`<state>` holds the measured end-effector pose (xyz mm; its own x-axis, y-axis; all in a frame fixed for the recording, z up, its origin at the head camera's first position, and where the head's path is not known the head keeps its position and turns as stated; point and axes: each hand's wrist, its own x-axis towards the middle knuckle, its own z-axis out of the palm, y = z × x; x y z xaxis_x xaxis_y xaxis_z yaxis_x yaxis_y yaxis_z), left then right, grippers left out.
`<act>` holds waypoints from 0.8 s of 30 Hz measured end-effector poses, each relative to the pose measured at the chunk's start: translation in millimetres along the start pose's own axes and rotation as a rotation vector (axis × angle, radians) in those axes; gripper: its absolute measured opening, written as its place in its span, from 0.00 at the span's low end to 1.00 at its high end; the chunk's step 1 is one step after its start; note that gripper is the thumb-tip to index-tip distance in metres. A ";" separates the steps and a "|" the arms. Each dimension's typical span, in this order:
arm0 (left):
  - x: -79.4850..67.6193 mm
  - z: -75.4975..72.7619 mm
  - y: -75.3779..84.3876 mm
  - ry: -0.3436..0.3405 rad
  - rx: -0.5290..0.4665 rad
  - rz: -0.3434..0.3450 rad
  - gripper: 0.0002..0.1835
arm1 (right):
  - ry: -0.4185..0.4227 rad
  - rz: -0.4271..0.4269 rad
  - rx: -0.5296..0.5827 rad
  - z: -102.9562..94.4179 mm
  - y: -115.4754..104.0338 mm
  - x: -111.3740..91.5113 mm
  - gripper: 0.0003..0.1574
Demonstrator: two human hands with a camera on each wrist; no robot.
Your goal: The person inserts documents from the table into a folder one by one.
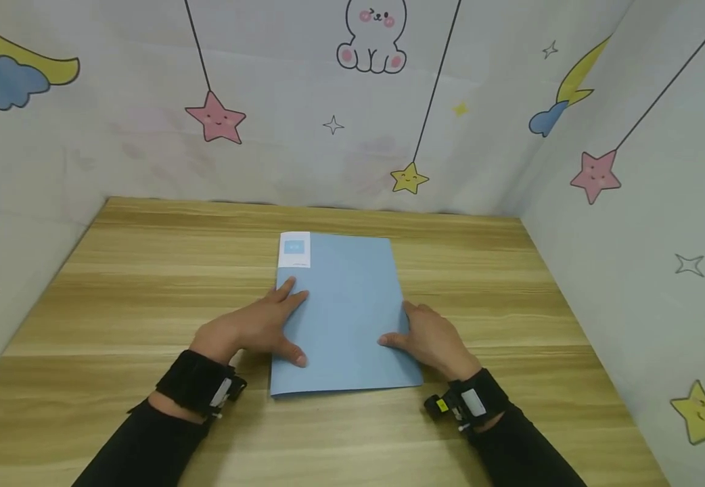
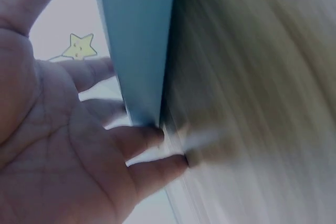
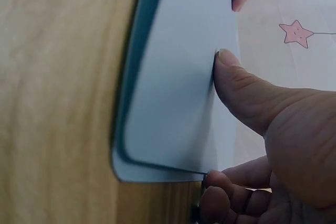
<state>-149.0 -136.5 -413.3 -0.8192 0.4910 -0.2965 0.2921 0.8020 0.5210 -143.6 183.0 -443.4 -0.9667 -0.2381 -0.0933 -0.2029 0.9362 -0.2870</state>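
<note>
A light blue file folder (image 1: 346,311) with a white label (image 1: 294,249) at its top left corner lies on the wooden table. Across its left edge rests my left hand (image 1: 255,325), fingers spread and thumb on the cover. In the left wrist view the palm faces the folder's spine (image 2: 137,45), and the lower fingertips reach the tabletop. My right hand (image 1: 438,338) holds the right edge: the thumb presses on the front cover (image 3: 178,77), the other fingers curl at the edge. Front and back covers stand slightly apart in the right wrist view.
The wooden table (image 1: 145,270) spreads around the folder on all sides. A pale cloth wall (image 1: 279,162) printed with stars, moons and a bear bounds the back, and similar walls stand left and right. Each wrist wears a black strap with a small camera.
</note>
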 end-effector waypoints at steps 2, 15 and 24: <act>1.7 0.3 2.4 0.012 -0.004 -0.009 0.67 | -0.002 0.000 0.022 0.2 -0.8 -0.2 0.61; 5.5 -1.5 14.9 0.074 0.119 -0.041 0.62 | -0.006 -0.002 0.108 -16.9 3.1 4.2 0.44; 12.3 -1.4 22.4 0.133 0.173 -0.016 0.54 | -0.004 0.026 0.164 -29.9 4.0 8.0 0.52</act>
<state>-153.2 -113.0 -404.2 -0.8791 0.4374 -0.1896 0.3492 0.8615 0.3686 -156.8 192.5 -416.8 -0.9708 -0.2152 -0.1062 -0.1490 0.8875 -0.4361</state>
